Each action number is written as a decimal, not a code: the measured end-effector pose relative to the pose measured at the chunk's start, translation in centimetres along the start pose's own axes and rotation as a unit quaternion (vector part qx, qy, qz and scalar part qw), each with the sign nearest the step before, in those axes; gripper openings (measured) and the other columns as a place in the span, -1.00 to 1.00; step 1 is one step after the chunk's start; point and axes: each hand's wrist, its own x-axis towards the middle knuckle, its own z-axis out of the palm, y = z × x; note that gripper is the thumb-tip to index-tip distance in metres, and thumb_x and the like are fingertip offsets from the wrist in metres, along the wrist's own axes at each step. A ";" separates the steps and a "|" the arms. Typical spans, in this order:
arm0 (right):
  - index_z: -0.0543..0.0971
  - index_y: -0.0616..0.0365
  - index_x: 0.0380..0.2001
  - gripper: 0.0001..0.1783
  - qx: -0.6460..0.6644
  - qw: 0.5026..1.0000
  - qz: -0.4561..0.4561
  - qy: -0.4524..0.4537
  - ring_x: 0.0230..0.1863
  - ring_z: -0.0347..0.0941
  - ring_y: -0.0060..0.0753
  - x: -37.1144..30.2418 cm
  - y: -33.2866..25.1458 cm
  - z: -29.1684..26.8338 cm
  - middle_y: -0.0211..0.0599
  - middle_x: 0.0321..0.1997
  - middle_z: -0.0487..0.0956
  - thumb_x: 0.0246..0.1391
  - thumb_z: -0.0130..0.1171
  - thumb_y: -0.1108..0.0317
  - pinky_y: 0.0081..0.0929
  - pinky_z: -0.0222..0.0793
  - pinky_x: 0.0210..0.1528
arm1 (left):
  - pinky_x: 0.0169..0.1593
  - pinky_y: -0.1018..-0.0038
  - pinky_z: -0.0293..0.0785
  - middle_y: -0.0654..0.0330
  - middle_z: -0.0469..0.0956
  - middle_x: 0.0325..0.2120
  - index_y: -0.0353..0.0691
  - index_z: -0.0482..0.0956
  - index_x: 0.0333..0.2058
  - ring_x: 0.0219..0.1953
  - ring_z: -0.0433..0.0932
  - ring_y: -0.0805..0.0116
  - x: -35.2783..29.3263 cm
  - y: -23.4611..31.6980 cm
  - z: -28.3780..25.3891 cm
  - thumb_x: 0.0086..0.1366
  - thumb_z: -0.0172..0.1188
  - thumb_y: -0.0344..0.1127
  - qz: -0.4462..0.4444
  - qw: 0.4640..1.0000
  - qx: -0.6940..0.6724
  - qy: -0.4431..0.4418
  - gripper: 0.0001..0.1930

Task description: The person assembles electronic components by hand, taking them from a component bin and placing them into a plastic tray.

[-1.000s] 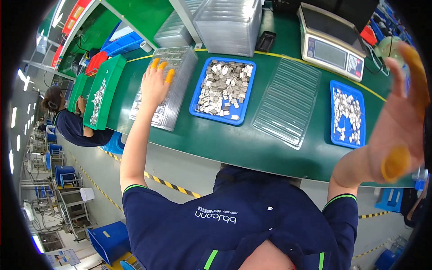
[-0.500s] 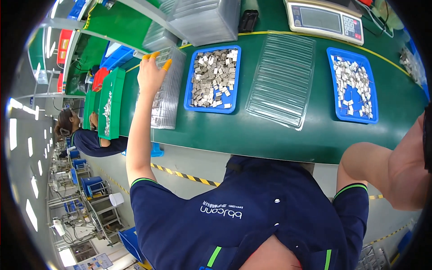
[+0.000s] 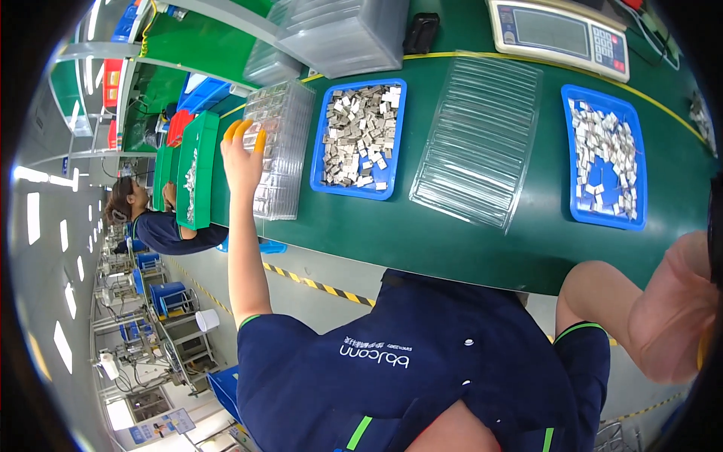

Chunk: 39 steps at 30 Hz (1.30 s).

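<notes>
My left hand (image 3: 242, 160) wears yellow finger cots and is over the left edge of a stack of clear plastic blister trays (image 3: 285, 143). Its fingers are stretched out and apart, with nothing seen between them. Some trays in that stack hold small parts. My right hand (image 3: 672, 324) is raised at the right rim, its fingers mostly cut off by the dark edge. Nearest to it on the table is a blue tray (image 3: 608, 218) of small white parts. Between my arms lie another blue tray (image 3: 352, 193) of small grey-white metal parts and a ribbed clear tray (image 3: 478, 143).
A weighing scale (image 3: 557, 34) stands at the back right, beside a black object (image 3: 422, 32). Tall stacked clear trays (image 3: 343, 38) are at the back. Left are green bins (image 3: 199, 169), a red bin (image 3: 178, 126) and a co-worker (image 3: 162, 226) seated along the green table (image 3: 361, 233).
My left hand has drawn back slightly toward me along the tray stack. My right hand has lowered a little at the rim. The whole view has shifted slightly.
</notes>
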 end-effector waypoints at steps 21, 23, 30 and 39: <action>0.03 0.32 0.20 -0.38 0.164 0.968 0.151 -0.111 -0.37 0.48 -0.11 1.1 7.8 5.0 0.10 0.24 0.10 0.16 -0.12 0.25 -0.51 0.49 -0.43 | -0.11 0.38 0.36 0.19 0.49 -0.23 -0.21 0.56 -0.28 -0.17 0.41 0.16 -16.7 2.0 -3.9 -0.13 0.34 -0.48 -0.073 0.995 -0.028 0.060 -0.66; 0.03 0.32 0.20 -0.38 0.162 0.967 0.159 -0.117 -0.38 0.48 -0.10 1.3 7.8 5.4 0.10 0.24 0.10 0.16 -0.12 0.25 -0.51 0.50 -0.44 | -0.12 0.37 0.37 0.20 0.51 -0.25 -0.20 0.56 -0.29 -0.18 0.42 0.17 -16.8 1.9 -3.3 -0.16 0.35 -0.48 -0.069 0.995 -0.023 0.067 -0.65; 0.16 0.36 0.15 -0.34 -0.069 0.908 0.376 -0.174 -0.20 0.30 -0.50 2.8 6.5 3.9 -0.25 -0.16 0.36 0.15 -0.12 0.04 -0.59 0.18 -0.15 | -0.11 0.39 0.38 0.23 0.54 -0.28 -0.19 0.57 -0.33 -0.18 0.44 0.22 -17.0 1.1 -2.2 -0.17 0.36 -0.50 -0.064 0.990 0.000 0.129 -0.68; 0.18 0.38 0.14 -0.45 -0.206 0.882 0.410 -0.105 -0.37 0.23 -0.57 1.7 8.2 4.3 -0.31 -0.40 0.33 0.23 -0.26 0.15 -0.64 0.12 -0.29 | -0.11 0.41 0.43 0.22 0.56 -0.32 -0.23 0.58 -0.38 -0.16 0.49 0.22 -17.1 0.1 -1.7 -0.21 0.36 -0.54 -0.070 0.990 -0.003 0.122 -0.69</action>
